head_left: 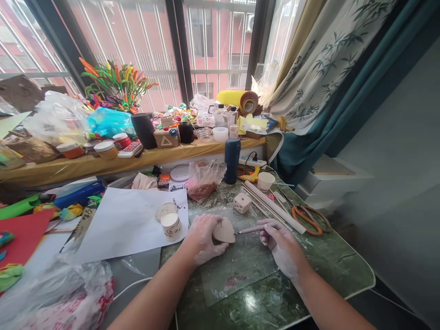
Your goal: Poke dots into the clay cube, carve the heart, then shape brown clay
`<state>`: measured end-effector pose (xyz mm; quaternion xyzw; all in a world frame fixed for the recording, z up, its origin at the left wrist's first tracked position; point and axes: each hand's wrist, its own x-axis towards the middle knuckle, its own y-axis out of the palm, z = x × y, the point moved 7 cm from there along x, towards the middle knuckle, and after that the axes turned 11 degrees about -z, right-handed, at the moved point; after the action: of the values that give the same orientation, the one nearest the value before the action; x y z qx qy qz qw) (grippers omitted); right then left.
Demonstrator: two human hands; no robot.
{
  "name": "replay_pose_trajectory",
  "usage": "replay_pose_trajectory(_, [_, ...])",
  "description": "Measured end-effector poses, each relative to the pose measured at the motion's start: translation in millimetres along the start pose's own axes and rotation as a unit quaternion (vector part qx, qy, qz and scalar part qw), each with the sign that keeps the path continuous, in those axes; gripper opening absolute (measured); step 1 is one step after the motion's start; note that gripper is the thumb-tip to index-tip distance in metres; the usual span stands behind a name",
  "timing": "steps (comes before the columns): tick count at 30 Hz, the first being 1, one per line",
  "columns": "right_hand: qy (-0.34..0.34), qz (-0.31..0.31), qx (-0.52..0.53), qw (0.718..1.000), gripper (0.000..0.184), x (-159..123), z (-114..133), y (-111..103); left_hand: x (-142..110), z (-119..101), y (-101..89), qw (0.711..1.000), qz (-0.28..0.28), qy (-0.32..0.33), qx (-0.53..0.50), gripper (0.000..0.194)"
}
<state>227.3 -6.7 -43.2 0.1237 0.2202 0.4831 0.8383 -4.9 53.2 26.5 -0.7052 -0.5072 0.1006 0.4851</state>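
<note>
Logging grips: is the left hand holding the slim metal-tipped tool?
No, the right hand holds that tool; the left hand holds a pale rounded piece.

Left hand (205,237) is gripping a pale piece (224,231); right hand (281,246) is holding a slim tool (252,229) at its edge.
A dotted cube (242,203) is resting beyond them on the green desk (326,256), near thin sticks (264,205).

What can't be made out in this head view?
Head view:
Left edge of the pale piece: hidden by the left hand.
Rear end of the thin tool: hidden by the right hand.
Tool tip's exact shape: too small.
Lettering on the white cup: too small.
Plastic bag: cut off by the bottom edge.
</note>
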Motion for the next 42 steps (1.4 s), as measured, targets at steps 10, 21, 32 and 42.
replay_pose_trajectory(10, [0.032,-0.014,0.066,0.997,0.029,4,4,-2,-5,7,13.4,0.997,0.055,0.005,-0.05,0.065])
replay_pose_trajectory(21, [0.048,-0.013,0.096,0.994,0.026,6,3,-2,-3,2,4.4,0.998,0.012,0.022,-0.052,0.061])
replay_pose_trajectory(32, [0.068,-0.033,0.11,0.991,0.024,6,4,-4,-4,5,13.4,0.996,0.063,0.021,-0.051,0.075])
replay_pose_trajectory(42, [0.07,-0.03,0.107,0.991,0.026,12,-4,-11,-5,9,5.0,0.998,-0.007,0.014,-0.064,0.062])
